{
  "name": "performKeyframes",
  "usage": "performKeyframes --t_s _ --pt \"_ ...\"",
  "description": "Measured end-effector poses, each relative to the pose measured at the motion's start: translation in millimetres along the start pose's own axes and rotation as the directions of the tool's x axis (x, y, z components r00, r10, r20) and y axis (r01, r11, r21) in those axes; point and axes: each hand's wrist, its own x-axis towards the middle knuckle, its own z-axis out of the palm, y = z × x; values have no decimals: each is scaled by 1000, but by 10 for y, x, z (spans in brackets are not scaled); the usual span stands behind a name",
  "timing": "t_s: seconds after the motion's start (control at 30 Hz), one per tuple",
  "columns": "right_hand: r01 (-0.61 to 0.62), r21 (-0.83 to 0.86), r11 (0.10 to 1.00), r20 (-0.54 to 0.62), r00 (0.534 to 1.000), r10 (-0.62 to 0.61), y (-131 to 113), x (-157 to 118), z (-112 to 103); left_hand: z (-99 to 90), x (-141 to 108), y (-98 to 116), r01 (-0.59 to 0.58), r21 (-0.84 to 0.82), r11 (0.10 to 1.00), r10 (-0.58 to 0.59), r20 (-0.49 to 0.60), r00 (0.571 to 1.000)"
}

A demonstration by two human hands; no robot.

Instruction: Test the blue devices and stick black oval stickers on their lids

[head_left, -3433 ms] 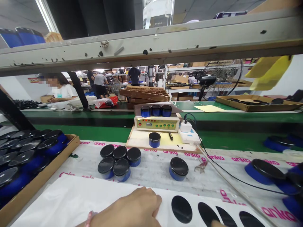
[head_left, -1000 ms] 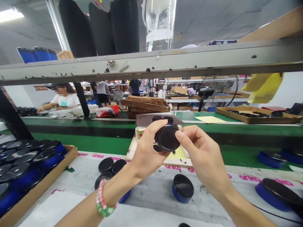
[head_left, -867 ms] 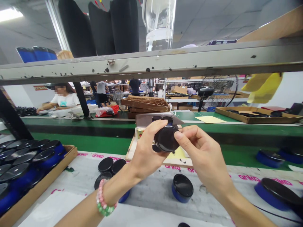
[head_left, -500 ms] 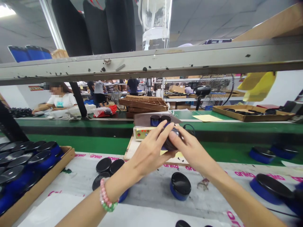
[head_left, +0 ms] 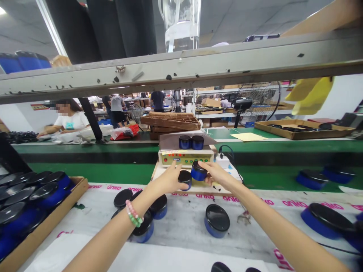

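Observation:
My right hand (head_left: 214,174) grips a blue round part with a black top (head_left: 199,171), held slightly tilted in front of the lit control box (head_left: 187,158). Beside it, my left hand (head_left: 171,178) has its fingers around a second blue and black part (head_left: 185,180), low over the pale board. Two more such parts (head_left: 191,142) sit on top of the box. Several others lie on the covered table by my left forearm, and one (head_left: 217,220) stands alone between my arms.
A cardboard tray (head_left: 65,206) full of blue and black parts is at the left. More parts (head_left: 326,221) lie at the right. A shelf beam (head_left: 181,68) crosses above. Behind are a green belt (head_left: 272,177), a fan (head_left: 241,104) and a seated person (head_left: 70,117).
My hands were together around one dark part; now they are apart, each at its own part. The control box display has come into view. The camera view has shifted slightly.

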Motion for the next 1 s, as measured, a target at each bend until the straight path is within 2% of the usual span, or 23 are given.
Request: performKeyframes --t_s 0.07,0.13,0.27,0.4,0.5,0.57,0.63,0.77,0.83,0.9,1.0 --pt "-51 -48 998 -20 999 50 47 64 -29 34 3 -94 11 -30 999 -9 54 998" --pt "-84 -100 991 -38 996 81 70 89 -47 57 12 -152 23 -60 998 -19 63 998" --pt "-95 -220 971 -28 995 91 124 66 -13 4 22 -203 108 -103 989 -114 -54 992" --pt "-6 -356 934 -11 1000 3 194 50 72 -104 -44 -183 128 -195 972 -158 -146 977" --pt "118 -453 884 -42 987 -153 154 0 90 -143 -152 -83 89 -287 954 -137 -154 978" --pt "247 -493 834 -34 953 -302 51 -101 85 -154 -232 23 58 -343 938 -114 -147 983" --pt "389 -499 774 42 903 -427 -99 -258 87 -166 -305 146 33 -388 921 -85 -117 989" --pt "613 -416 672 277 789 -548 -389 -614 135 -194 -425 391 -11 -449 894 -3 -31 1000" --pt "670 -376 640 319 742 -590 -462 -743 166 -201 -477 486 -37 -465 885 28 -27 999" --pt "686 -371 626 306 727 -615 -480 -823 192 -196 -524 558 -50 -478 877 44 -23 999" --pt "673 -397 624 256 734 -629 -444 -868 215 -154 -572 633 -61 -500 864 68 -4 998"
